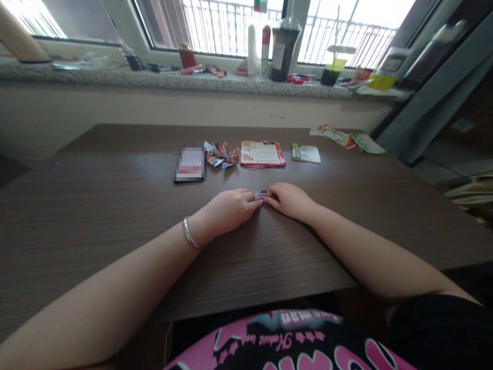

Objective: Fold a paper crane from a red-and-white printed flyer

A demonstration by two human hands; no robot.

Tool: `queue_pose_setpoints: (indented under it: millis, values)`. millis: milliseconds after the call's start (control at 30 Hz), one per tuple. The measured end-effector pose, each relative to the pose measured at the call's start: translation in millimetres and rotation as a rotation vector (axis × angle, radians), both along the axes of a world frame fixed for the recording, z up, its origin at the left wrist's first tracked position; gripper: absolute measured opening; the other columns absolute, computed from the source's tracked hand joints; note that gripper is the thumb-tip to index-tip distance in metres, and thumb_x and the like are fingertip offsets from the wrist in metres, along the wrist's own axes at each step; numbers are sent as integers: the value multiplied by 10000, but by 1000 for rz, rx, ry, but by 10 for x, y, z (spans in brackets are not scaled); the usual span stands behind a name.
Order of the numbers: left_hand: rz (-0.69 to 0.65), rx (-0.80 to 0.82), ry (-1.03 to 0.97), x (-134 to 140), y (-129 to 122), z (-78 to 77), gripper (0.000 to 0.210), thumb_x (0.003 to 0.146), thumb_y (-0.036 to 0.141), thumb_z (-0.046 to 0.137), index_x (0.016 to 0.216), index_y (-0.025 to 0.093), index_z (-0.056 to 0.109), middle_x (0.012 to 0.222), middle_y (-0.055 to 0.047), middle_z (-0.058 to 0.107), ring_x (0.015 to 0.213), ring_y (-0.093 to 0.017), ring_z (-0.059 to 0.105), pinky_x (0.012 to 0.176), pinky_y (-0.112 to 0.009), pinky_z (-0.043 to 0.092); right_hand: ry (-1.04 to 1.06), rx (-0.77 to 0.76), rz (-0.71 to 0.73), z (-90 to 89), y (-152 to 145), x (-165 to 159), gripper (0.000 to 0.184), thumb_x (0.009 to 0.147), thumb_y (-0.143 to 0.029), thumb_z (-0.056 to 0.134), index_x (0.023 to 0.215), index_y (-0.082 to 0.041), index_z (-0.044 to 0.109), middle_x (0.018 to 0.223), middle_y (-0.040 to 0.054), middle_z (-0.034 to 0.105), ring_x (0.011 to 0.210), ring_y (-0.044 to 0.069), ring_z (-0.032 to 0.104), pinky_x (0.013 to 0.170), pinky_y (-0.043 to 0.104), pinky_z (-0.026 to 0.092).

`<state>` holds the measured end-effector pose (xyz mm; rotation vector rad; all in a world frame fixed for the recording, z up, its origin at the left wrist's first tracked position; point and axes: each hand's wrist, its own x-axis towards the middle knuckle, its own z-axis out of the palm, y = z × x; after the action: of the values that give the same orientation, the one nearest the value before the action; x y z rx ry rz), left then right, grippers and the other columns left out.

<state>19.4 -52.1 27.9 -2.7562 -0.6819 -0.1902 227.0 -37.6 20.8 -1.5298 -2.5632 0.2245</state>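
A small piece of purple printed paper (261,195) shows between my two hands, low over the middle of the table; most of it is covered by fingers. My left hand (234,208), with a silver bangle on its wrist, pinches the paper's left end. From the other side my right hand (288,199) has its thumb and fingers closed on the right end. Just beyond the hands lie a bunch of folded paper pieces (222,155) in orange and white and a stack of printed cards (263,154) with pink edges.
A phone (190,163) with a blurred screen lies left of the folded pieces. A small green and white pad (306,153) sits right of the cards, and paper strips (341,137) lie at the back right. Bottles and cups crowd the stone windowsill (231,86).
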Motion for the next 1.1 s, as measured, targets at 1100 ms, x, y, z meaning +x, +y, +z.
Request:
queue_pose_setpoints:
  millis: [1100]
  values:
    - [64,-97,-65,41,-36,-9,212,906,173,485,924,135,693,912,-94,628,837,-192,565,794,-322,474,114,-10,-39,4,-60,-5,102,851,-270,554,900,-204,614,826,29,685,721,163,574,604,259,346]
